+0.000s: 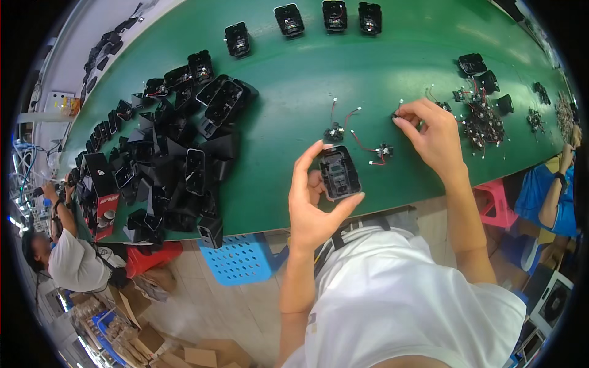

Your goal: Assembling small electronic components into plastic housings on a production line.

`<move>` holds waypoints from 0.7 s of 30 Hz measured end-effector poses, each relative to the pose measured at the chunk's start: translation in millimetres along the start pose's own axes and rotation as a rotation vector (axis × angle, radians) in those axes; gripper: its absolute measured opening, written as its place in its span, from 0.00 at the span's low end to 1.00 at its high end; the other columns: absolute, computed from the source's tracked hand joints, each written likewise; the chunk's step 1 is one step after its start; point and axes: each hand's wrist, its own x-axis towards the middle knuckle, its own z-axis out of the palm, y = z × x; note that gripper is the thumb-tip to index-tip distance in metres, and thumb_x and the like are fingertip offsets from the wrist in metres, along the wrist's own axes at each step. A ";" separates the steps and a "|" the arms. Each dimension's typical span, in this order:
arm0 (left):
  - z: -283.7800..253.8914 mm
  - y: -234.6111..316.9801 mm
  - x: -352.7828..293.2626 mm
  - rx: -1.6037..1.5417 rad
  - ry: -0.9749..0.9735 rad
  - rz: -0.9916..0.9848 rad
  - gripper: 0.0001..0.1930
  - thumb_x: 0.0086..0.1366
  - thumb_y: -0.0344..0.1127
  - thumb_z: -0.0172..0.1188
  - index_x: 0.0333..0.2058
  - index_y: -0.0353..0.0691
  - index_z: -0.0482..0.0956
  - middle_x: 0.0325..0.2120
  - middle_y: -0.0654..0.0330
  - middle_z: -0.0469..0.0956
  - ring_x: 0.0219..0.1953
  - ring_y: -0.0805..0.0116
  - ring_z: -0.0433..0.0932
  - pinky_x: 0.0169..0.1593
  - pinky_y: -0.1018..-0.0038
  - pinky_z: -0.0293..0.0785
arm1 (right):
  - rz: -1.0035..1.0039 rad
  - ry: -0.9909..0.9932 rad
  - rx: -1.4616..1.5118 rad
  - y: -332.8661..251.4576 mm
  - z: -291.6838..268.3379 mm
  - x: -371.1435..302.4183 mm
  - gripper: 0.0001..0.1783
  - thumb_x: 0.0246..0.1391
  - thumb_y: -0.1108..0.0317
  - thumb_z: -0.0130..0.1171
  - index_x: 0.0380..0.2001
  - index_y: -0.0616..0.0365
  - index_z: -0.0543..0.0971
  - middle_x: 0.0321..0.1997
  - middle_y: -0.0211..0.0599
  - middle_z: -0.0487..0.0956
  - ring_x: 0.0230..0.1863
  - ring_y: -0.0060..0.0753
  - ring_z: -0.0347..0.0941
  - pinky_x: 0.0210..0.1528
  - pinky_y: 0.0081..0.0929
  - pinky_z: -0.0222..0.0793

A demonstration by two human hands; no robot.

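Observation:
My left hand grips a black plastic housing, its open inner side turned up, just over the table's near edge. My right hand is raised over the green table, thumb and forefinger pinched on a small dark part; a thin lead with a white plug shows beside the fingertips. Between the hands lie small wired modules with red and black leads, one module beyond the housing and another module to its right. A larger pile of wired modules sits right of my right hand.
Many black housings are heaped on the left of the green table. Several fitted housings stand along the far side. Small parts lie at the far right. A blue basket is below the edge; people work at both sides.

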 end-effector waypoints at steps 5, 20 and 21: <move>2.7 4.4 5.5 -0.021 -0.123 0.166 0.53 0.40 0.18 0.76 0.66 0.31 0.57 0.61 0.45 0.67 0.51 0.64 0.77 0.52 0.70 0.78 | -0.119 -0.060 0.010 12.5 -15.6 3.8 0.07 0.51 0.77 0.66 0.36 0.62 0.83 0.34 0.38 0.82 0.30 0.32 0.78 0.30 0.24 0.72; 11.9 -8.3 12.6 -0.480 -0.402 0.204 0.42 0.52 0.58 0.61 0.56 0.29 0.64 0.38 0.52 0.78 0.40 0.68 0.77 0.46 0.76 0.71 | -0.301 -0.374 0.594 -83.5 -48.6 -14.1 0.09 0.40 0.77 0.73 0.26 0.61 0.82 0.30 0.38 0.80 0.30 0.33 0.77 0.30 0.24 0.71; 16.4 -1.0 12.7 -0.483 -0.404 0.203 0.42 0.52 0.58 0.61 0.56 0.29 0.64 0.38 0.52 0.78 0.40 0.68 0.77 0.46 0.76 0.71 | -0.298 -0.373 0.592 -82.8 -46.6 -14.8 0.09 0.40 0.77 0.73 0.26 0.61 0.82 0.30 0.38 0.80 0.30 0.33 0.77 0.30 0.24 0.71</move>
